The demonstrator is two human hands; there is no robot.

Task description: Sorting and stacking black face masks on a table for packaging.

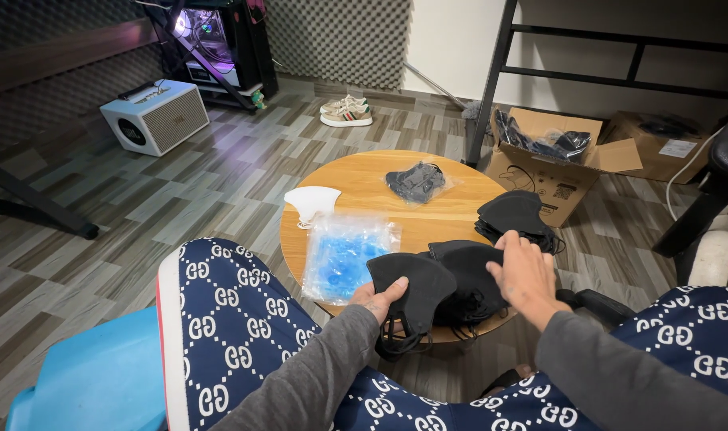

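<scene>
My left hand (377,297) pinches the lower edge of a black face mask (416,286) at the near rim of a small round wooden table (451,215). Its ear loops dangle below the table edge. My right hand (523,271) rests flat, fingers spread, on a pile of black masks (467,267) just right of it. A taller stack of black masks (515,214) sits behind that hand. Further left lie a clear bag of blue masks (344,254), a white mask (312,202), and at the far side a bagged dark mask (416,182).
An open cardboard box (551,156) with more dark masks stands on the wood-pattern floor behind the table. Beside it are a black metal frame (491,80), a second box (659,144), a chair (719,191), shoes (346,112), a white speaker (155,116) and a blue seat (92,375).
</scene>
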